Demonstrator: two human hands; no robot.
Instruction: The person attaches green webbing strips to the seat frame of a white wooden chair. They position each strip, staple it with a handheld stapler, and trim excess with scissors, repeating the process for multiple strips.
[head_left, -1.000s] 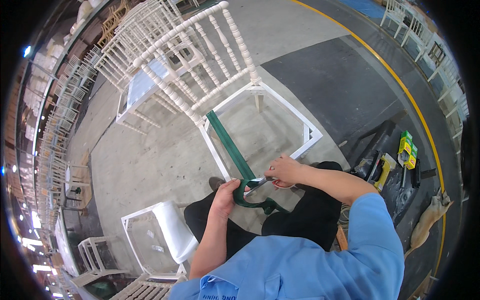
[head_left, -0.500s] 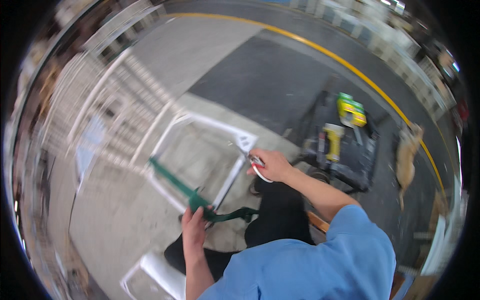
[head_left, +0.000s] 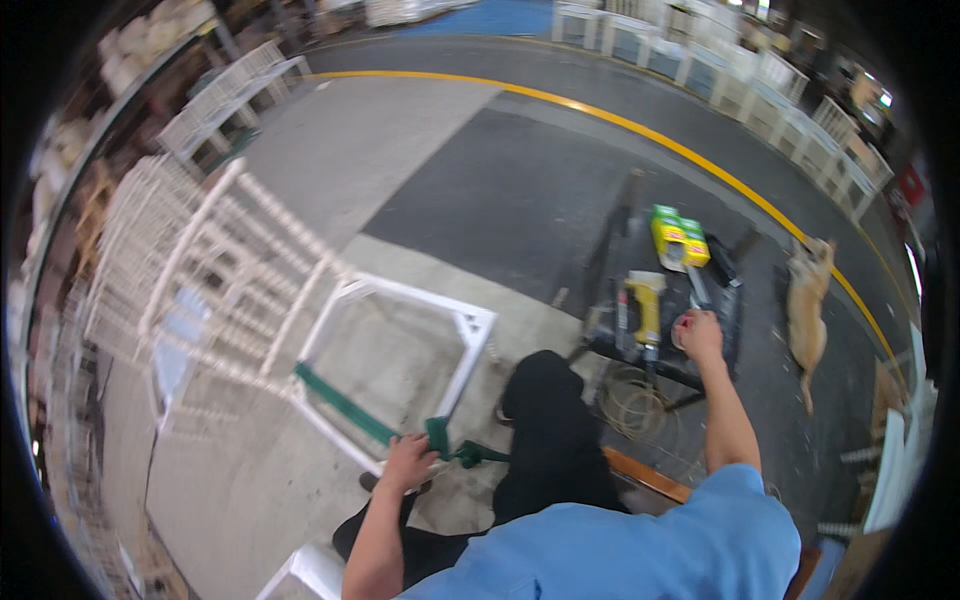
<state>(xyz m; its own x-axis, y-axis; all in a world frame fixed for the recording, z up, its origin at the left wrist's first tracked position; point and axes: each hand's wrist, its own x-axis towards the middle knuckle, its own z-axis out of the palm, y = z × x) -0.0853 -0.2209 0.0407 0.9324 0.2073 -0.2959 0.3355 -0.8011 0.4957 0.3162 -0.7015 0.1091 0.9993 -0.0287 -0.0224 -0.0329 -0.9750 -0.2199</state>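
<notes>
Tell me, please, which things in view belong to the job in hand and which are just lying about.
Apparently part of the job:
green strip, under the left hand
white chair, bearing the strip
black stand, at the right hand
yellow tool and boxes, on the stand

Apparently just lying about:
dog, right of the stand
far chairs, at upper right

Light blue shirt (head_left: 600, 550), short sleeves (head_left: 742, 505), black trousers (head_left: 548, 435), bare forearms (head_left: 730, 420)

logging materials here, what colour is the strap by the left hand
Dark green; the strap shows best in the head view.
</notes>
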